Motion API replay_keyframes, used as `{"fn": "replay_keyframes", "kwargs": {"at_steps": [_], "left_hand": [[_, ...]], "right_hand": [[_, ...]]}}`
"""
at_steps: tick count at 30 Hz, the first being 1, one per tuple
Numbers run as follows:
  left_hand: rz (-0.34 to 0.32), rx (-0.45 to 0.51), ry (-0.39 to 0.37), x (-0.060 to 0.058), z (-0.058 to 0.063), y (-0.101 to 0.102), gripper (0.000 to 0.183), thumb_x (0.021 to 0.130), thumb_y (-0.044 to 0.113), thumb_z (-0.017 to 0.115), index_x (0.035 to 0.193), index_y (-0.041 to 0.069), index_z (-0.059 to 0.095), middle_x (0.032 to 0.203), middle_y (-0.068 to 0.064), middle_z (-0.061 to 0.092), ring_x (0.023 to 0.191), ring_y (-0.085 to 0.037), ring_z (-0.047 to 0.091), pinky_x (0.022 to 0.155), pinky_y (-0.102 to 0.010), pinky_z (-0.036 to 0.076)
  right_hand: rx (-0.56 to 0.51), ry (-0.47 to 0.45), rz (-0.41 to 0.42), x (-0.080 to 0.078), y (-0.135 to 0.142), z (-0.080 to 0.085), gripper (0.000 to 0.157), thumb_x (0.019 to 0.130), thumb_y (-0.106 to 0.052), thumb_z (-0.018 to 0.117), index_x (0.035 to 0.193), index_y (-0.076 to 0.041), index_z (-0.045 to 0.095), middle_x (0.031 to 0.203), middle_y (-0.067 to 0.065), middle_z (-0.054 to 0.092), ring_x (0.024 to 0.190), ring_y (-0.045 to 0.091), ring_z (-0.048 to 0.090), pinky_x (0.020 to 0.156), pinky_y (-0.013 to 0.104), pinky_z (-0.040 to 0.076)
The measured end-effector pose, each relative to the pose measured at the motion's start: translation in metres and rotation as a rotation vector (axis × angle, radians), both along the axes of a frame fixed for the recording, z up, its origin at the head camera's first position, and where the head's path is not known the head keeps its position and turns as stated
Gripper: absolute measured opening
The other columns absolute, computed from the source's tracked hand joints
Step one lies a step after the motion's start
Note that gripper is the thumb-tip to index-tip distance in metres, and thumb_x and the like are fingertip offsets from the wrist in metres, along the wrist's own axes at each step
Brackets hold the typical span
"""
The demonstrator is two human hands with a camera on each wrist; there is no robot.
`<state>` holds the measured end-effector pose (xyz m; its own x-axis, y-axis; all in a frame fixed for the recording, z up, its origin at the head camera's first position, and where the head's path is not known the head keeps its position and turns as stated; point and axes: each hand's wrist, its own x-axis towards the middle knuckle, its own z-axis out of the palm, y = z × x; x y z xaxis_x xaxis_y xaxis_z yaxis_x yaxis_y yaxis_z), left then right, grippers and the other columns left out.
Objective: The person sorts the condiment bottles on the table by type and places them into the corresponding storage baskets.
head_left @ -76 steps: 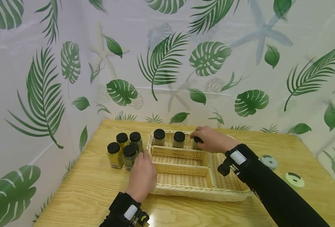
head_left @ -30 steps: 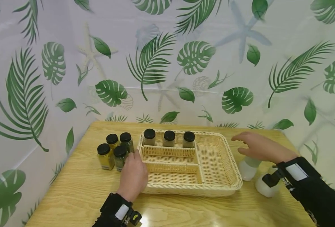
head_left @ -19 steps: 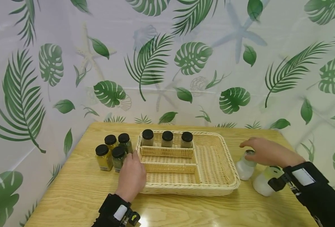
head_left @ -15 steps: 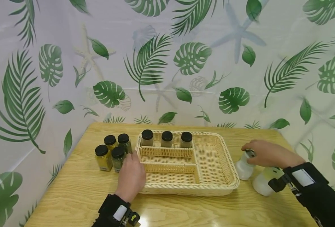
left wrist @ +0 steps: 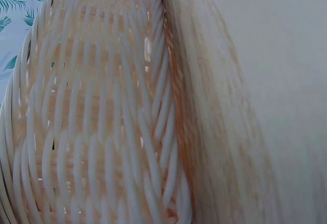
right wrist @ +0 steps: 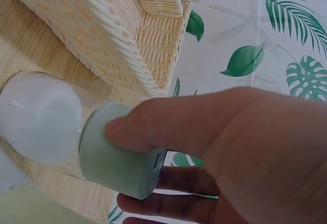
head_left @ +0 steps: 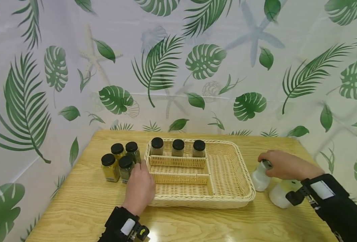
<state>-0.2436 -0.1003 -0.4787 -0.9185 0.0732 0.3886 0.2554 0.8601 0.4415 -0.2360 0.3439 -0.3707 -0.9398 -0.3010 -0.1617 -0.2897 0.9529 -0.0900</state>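
On the right, my right hand (head_left: 284,165) grips a clear seasoning shaker of white contents (head_left: 261,178) by its top. The right wrist view shows my thumb against the pale green lid (right wrist: 120,150), with fingers on the far side. My left hand (head_left: 140,190) holds the left rim of a cream wicker basket (head_left: 201,202); the left wrist view shows only the basket's woven wall (left wrist: 92,112) and tabletop. Three black-lidded jars, including the middle jar (head_left: 177,148), stand in the basket's back left compartment.
Several black-lidded spice jars, one a yellow-filled jar (head_left: 110,169), stand close left of the basket beside my left hand. A second shaker (head_left: 279,196) with a yellowish lid stands near my right wrist. The wooden table (head_left: 84,205) meets a leaf-print backdrop (head_left: 166,67).
My right hand has left the third jar in the basket, moved right past the basket's edge, and closed on the pale green-lidded shaker. The left hand stays at the rim.
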Motion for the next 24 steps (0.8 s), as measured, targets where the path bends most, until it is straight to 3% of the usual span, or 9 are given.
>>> {"fn": "replay_keyframes", "kwargs": {"at_steps": [9,18,24], "left_hand": [[0.008,0.001,-0.013,0.000,0.001,0.000,0.049,0.097,0.008,0.053,0.138,-0.018,0.044,0.117,-0.031,0.056,0.109,-0.043,0.061,0.089,-0.052,0.056],[0.009,0.002,-0.018,0.002,0.002,0.000,0.051,0.097,0.008,0.054,0.139,-0.018,0.043,0.120,-0.032,0.056,0.112,-0.043,0.060,0.090,-0.052,0.056],[0.006,0.015,-0.028,0.001,0.003,0.000,0.050,0.097,0.007,0.053,0.139,-0.018,0.043,0.121,-0.033,0.055,0.113,-0.044,0.060,0.091,-0.052,0.055]], "right_hand": [[0.032,0.029,0.010,-0.007,0.002,0.006,0.040,0.082,-0.013,0.077,0.119,-0.001,0.068,0.109,0.015,0.067,0.093,0.025,0.063,0.075,0.042,0.054],[0.061,0.106,0.037,-0.011,-0.001,0.031,0.038,0.080,-0.012,0.076,0.115,0.000,0.070,0.106,0.012,0.069,0.089,0.022,0.064,0.072,0.041,0.055],[0.040,0.106,0.035,-0.013,-0.006,0.047,0.037,0.082,-0.011,0.075,0.116,0.002,0.068,0.106,0.012,0.069,0.089,0.022,0.063,0.072,0.040,0.055]]}}
